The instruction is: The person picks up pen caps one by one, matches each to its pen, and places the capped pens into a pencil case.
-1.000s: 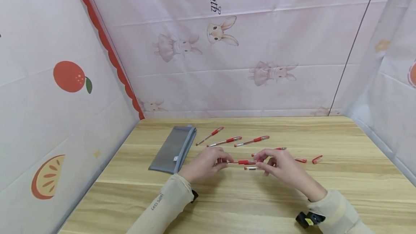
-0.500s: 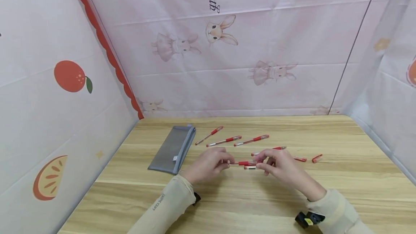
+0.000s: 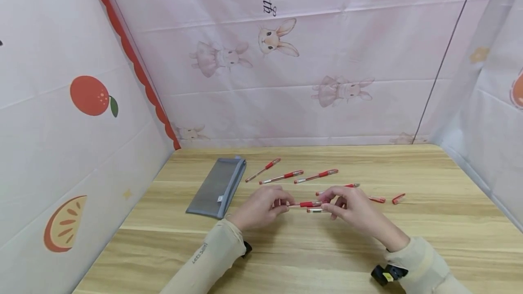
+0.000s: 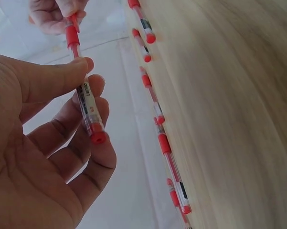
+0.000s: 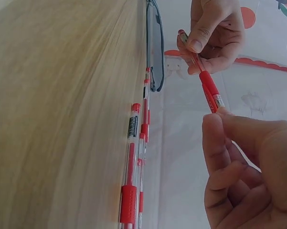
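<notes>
A red gel pen [image 3: 308, 204] with a clear barrel is held above the table between both hands. My left hand [image 3: 261, 207] pinches its barrel toward the rear end, thumb against fingers, as the left wrist view shows with the printed label [image 4: 89, 98]. At the opposite end, my right hand [image 3: 352, 207] pinches the clear cap tip between thumb and index finger. The cap's red clip [image 5: 209, 98] lies along the red grip in the right wrist view. Another red pen [image 3: 314, 210] lies on the table just below, partly hidden by the right hand.
Several red pens, including one near the back [image 3: 316, 176], lie spread over the wooden table [image 3: 294, 257]. A grey mesh zip pouch [image 3: 212, 189] lies at the left. A loose red pen cap [image 3: 398, 198] rests at the right. Printed cloth walls surround the table.
Both hands keep their grip on the pen and stay nearly in place. The left hand has shifted very slightly to the right; the things on the table have not moved.
</notes>
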`<state>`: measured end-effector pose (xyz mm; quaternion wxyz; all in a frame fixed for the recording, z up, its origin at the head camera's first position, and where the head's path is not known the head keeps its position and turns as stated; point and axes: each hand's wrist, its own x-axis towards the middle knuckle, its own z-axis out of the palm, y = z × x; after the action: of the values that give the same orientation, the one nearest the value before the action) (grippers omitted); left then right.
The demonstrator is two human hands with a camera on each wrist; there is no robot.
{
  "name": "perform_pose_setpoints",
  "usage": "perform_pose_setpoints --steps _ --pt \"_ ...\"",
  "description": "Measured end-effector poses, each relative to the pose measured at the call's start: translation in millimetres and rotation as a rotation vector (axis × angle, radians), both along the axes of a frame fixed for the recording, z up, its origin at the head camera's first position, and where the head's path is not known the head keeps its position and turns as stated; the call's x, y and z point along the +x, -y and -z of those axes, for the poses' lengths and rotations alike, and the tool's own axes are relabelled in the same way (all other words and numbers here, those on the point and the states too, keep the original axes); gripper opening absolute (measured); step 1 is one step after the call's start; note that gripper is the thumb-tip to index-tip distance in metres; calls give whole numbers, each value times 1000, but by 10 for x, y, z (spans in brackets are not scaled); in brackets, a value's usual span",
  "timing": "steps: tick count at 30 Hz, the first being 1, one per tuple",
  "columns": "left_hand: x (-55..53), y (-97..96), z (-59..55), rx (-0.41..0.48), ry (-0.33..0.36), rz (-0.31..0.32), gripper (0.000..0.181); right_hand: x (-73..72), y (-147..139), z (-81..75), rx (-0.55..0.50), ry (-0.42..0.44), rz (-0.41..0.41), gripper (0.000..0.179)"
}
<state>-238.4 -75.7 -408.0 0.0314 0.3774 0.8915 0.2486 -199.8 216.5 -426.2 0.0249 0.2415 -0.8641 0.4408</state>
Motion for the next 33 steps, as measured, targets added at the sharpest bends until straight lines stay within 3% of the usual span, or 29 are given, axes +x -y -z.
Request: perform_pose_setpoints --steps 9,17,33 --pt "-57 26 37 30 69 -8 19 -32 -39 40 -4 19 2 13" --pt "-115 91 48 19 95 -50 20 -48 -87 17 22 2 58 14" --pt "-263 255 127 -42 53 -142 18 -101 -241 -16 25 15 84 19"
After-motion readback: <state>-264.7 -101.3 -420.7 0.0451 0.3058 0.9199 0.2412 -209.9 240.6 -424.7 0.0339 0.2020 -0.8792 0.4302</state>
